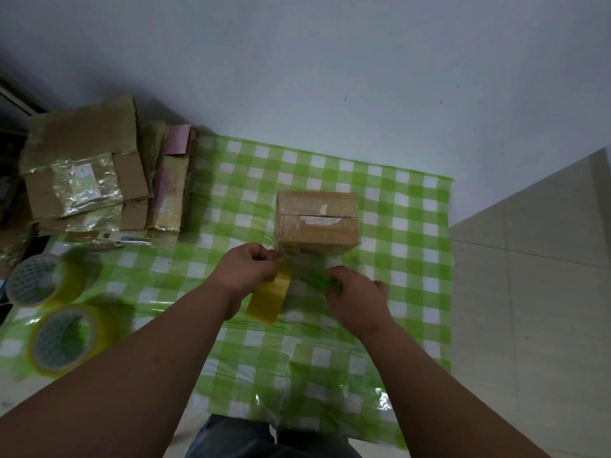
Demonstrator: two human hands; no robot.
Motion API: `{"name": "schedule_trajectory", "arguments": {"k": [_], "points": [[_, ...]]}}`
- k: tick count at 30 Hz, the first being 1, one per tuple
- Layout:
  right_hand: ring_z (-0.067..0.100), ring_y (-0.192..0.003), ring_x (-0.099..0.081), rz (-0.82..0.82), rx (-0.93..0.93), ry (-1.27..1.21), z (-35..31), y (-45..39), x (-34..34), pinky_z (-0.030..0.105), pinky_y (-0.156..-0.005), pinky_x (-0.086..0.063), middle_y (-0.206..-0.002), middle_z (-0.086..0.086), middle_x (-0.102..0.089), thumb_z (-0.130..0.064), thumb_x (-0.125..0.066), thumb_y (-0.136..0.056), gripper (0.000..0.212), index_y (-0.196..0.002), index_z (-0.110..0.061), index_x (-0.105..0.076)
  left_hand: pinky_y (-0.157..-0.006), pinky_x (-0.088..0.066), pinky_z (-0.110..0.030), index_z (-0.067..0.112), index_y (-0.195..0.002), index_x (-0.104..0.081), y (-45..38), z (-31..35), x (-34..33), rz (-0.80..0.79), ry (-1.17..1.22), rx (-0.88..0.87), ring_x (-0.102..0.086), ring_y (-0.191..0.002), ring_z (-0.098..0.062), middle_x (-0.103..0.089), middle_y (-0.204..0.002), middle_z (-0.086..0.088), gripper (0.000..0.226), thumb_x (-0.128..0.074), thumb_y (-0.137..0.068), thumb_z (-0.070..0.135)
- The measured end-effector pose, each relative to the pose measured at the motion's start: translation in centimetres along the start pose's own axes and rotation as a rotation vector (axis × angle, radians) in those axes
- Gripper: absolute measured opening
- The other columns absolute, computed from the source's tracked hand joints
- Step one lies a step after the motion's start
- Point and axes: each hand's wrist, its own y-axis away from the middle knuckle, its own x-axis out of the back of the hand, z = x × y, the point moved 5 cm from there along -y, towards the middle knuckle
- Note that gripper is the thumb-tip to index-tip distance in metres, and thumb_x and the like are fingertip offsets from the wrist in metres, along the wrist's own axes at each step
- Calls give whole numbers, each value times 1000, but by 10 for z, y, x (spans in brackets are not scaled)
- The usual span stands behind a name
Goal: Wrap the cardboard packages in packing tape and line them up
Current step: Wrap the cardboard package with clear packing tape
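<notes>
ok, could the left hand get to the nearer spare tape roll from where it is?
Probably yes. The nearer spare roll lies in the open on the checked cloth, nothing between. But the left hand grips the yellow tape roll now, so it would need to let go first.

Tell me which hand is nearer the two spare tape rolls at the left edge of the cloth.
Left. The left hand, holding a yellow tape roll, sits closer to the spare tape rolls; the right hand is farther away, across the checked cloth.
</notes>
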Motion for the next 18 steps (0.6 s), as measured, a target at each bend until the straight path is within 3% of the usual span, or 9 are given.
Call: {"name": "schedule_trajectory", "arguments": {"k": [2,4,5,7,9,13,18], "points": [[26,-109,-57,145,53,76,-6,1,8,41,-94,-29,-116,-2,-64,-24,-57,-88,28,-115,-26,-66,-70,-47,-36,9,-81,-63,0,-2,1,8,-8,8,-59,-79,-17,-69,-116,5,6,-65,-86,6],[29,-94,-55,462,124,39,-16,8,26,36,-81,-27,-100,4,-60,-17,-67,-77,17,-95,-17,-66,-74,-48,-41,7,-87,-65,1,-3,1,16,-12,12,-60,-81,-20,-71,-109,6,7,-68,-87,13],[28,-90,-52,607,158,28,-23,11,36,34,-79,-24,-97,6,-56,-17,-69,-73,20,-91,-17,-62,-71,-47,-38,8,-85,-65,1,-2,1,10,-9,8,-58,-76,-18,-71,-103,8,7,-68,-87,14],[26,-92,-45,740,220,26,-36,11,50,34,-79,-23,-102,8,-50,-24,-67,-69,29,-96,-19,-56,-62,-39,-30,12,-76,-62,2,0,-1,-4,-20,-7,-50,-64,-15,-69,-85,4,13,-69,-87,14],[29,-102,-43,716,251,89,-46,1,58,38,-85,-25,-114,9,-49,-34,-68,-71,40,-108,-22,-58,-59,-36,-29,13,-74,-61,2,3,-3,-10,-37,-20,-46,-62,-15,-67,-82,-5,16,-69,-88,16],[33,-135,-28,424,264,250,-56,-23,54,50,-107,-15,-147,3,-39,-59,-60,-79,58,-132,-39,-51,-63,-39,-29,2,-89,-64,3,6,-4,12,-81,-39,-52,-69,-17,-64,-80,-3,22,-69,-90,23],[31,-132,-32,442,234,288,-56,-38,57,48,-103,-14,-144,-4,-42,-62,-58,-82,50,-128,-43,-52,-63,-43,-28,4,-80,-63,-2,11,1,69,-210,-64,-55,-69,-18,-64,-78,-8,19,-65,-90,20]]}}
